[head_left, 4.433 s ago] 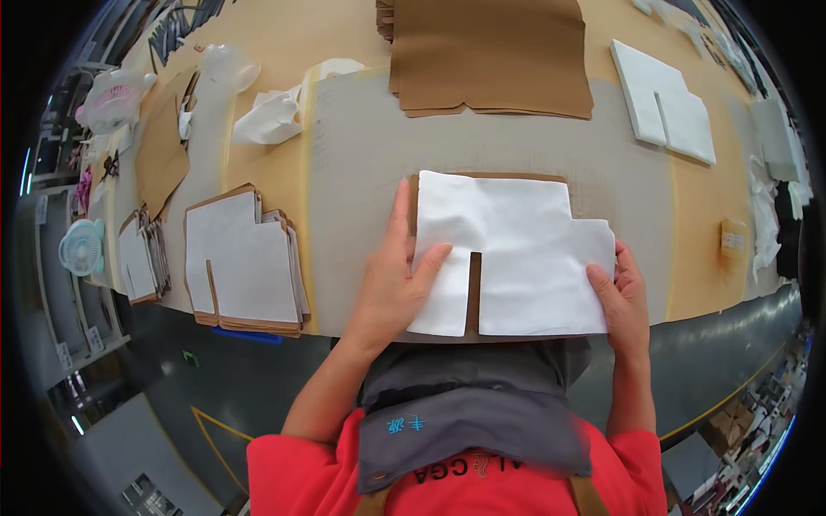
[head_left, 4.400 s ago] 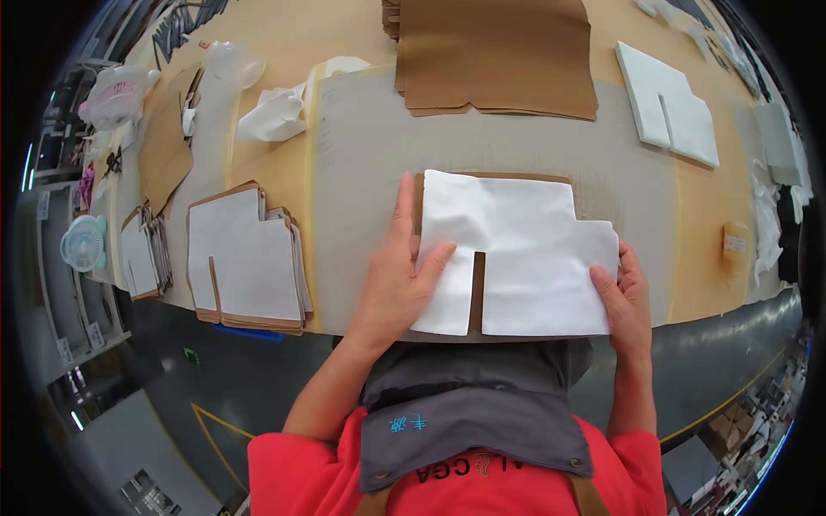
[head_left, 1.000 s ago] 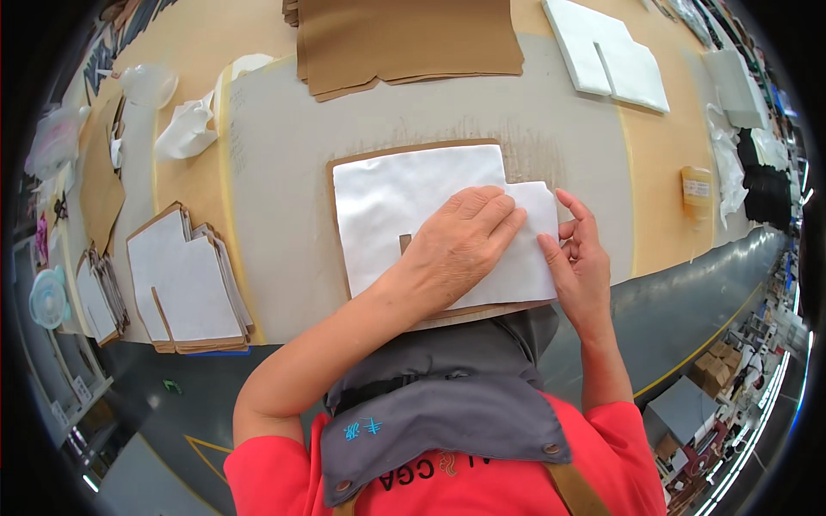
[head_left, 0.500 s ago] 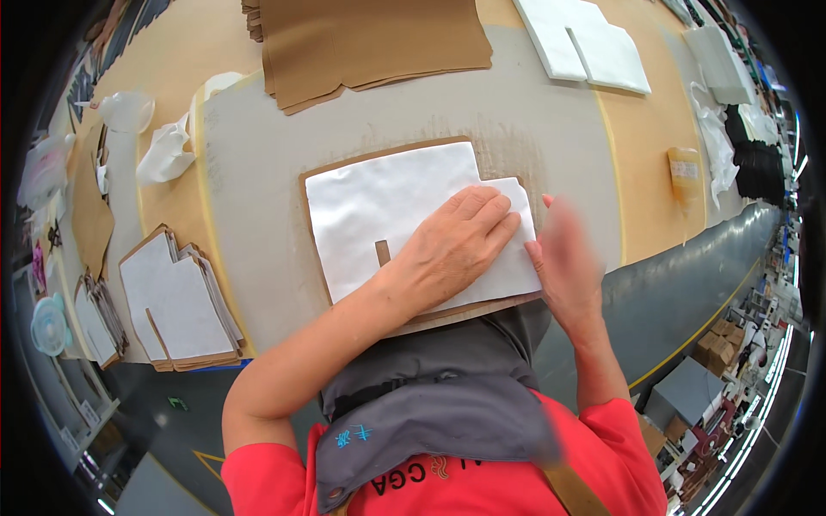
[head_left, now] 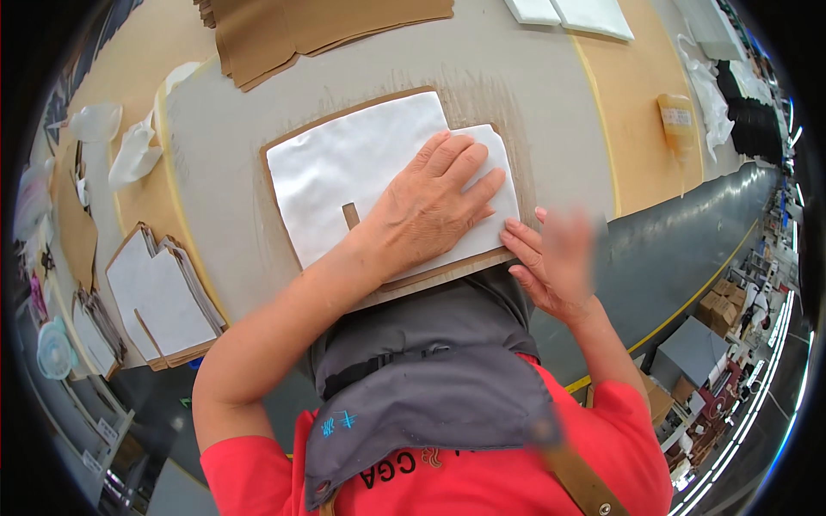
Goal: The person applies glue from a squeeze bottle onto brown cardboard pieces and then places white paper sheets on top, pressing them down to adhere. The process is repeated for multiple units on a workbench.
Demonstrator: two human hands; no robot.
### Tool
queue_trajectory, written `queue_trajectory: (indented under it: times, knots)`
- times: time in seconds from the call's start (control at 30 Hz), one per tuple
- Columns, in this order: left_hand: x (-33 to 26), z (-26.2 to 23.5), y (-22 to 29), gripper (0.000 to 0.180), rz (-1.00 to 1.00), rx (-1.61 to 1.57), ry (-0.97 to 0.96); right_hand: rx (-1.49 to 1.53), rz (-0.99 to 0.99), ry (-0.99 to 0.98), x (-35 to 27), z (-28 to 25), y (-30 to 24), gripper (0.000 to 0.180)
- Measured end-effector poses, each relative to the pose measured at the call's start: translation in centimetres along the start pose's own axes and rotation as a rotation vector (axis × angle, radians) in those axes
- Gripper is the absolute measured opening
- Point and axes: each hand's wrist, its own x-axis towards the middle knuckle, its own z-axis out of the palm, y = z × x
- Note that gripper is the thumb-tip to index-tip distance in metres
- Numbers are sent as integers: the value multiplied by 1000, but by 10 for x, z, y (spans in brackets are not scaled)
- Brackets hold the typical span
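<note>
The white fabric piece (head_left: 379, 176) lies on a brown cardboard template (head_left: 447, 273) near the near edge of the table (head_left: 551, 77), on its grey mat. The left hand (head_left: 430, 206) lies flat on the right half of the fabric, palm down, fingers (head_left: 469, 168) straight and slightly spread, pressing the cloth onto the board. The right hand (head_left: 551, 262) is blurred at the right near corner of the template; its fingertips seem to touch the edge of fabric and board, but whether they pinch anything I cannot tell.

To do this step well, the flat hand should hold its weight evenly, so the fabric does not creep off the template's outline. A narrow brown margin shows along the left and far edges; that margin is a good check for alignment, and it should look even all round. The small brown slot (head_left: 350, 215) near the middle marks where the cloth is notched, so keep it lined up with the board beneath. Any smoothing should run outward from the palm toward the free corners, not toward the wrist, to avoid pushing up a wrinkle.

A stack of brown cardboard sheets (head_left: 318, 30) lies at the far edge, and finished stacks (head_left: 163, 297) sit at the left.
</note>
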Motion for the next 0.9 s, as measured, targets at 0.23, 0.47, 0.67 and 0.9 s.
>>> queue_trajectory:
  times: [0.23, 0.47, 0.67, 0.9]
  knots:
    - [4, -21, 2, 47, -25, -38, 50, -13, 23, 25, 6, -6, -4, 38]
    - [-61, -93, -12, 56, -235, 98, 14, 153, -53, -9, 40, 5, -51, 63]
    - [-136, -98, 12, 63, -351, 252, -229, -1, -179, -221, 59, 18, -68, 85]
    - [-148, -96, 19, 75, -365, 294, -233, -101, -172, -282, 57, 11, -68, 93]
